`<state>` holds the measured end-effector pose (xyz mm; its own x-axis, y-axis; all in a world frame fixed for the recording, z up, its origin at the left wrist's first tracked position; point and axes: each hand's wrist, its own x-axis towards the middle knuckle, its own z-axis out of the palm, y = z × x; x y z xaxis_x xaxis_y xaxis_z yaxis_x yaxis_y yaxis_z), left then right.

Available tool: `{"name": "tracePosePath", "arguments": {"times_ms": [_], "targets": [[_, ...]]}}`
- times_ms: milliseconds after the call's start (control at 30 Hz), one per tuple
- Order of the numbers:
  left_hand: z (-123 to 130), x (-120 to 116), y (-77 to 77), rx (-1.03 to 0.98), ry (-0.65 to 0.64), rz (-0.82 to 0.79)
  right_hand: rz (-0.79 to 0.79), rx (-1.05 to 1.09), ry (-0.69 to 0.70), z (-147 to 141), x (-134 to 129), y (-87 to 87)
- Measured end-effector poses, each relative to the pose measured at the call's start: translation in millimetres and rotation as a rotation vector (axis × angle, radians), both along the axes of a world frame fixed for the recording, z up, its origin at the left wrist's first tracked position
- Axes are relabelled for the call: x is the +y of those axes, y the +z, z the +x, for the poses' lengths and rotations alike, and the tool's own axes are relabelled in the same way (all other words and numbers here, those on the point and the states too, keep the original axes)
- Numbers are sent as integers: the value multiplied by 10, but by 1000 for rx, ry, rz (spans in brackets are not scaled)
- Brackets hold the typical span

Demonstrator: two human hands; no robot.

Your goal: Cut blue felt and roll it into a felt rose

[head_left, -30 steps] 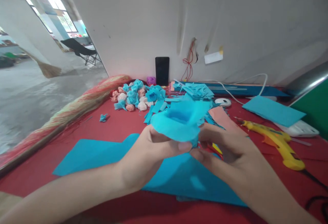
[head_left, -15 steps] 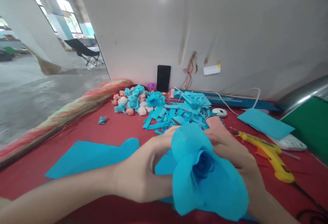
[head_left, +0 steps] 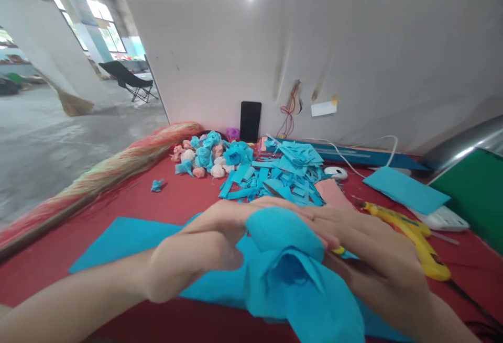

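Note:
A large blue paper flower (head_left: 298, 275) with a rolled centre and broad outer petals is between my two hands, its opening toward me. My left hand (head_left: 204, 249) has its fingers closed on the flower's upper left petal, thumb bent beside it. From the right, my right hand (head_left: 373, 249) holds the flower at its back, and its fingertips are partly hidden behind the petals. Under the hands, flat blue paper (head_left: 133, 241) lies on the red table (head_left: 129, 196).
Blue paper scraps (head_left: 291, 170) and small blue, pink and white flowers (head_left: 208, 154) lie behind the hands. A yellow glue gun (head_left: 426, 254) with its cord is at the right. A black phone (head_left: 250, 121) leans against the white board.
The flower has tilted and moved slightly left and down. My left hand has shifted left, its thumb drawn off the lower petal. My right fingers now reach further across the flower's back.

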<state>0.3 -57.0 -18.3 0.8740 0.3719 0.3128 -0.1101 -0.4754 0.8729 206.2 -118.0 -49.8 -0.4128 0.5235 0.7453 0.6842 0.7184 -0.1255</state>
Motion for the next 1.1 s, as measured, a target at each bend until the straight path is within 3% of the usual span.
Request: {"name": "tracePosePath", "arguments": {"times_ms": [67,167,267,400,600,800,1100], "targets": [[-11,0,57,-14,-85,-170,61,-43,-14,38,-14,14],[-45,-24,96,-78,-30,-163,138,-231,-60,83,-42,89],[-80,-80,107,-119,188,44,181,-400,-111,118,-91,157],[-100,-183,140,-188,490,457,102,-347,-166,118,-155,129],[-71,-274,141,-73,657,910,210,-284,-313,13,-212,30],[-13,-228,71,-118,804,1149,113,-199,-416,-111,-265,-49],[-64,-175,57,-26,777,1270,16,-32,-385,-163,-229,-44]]}}
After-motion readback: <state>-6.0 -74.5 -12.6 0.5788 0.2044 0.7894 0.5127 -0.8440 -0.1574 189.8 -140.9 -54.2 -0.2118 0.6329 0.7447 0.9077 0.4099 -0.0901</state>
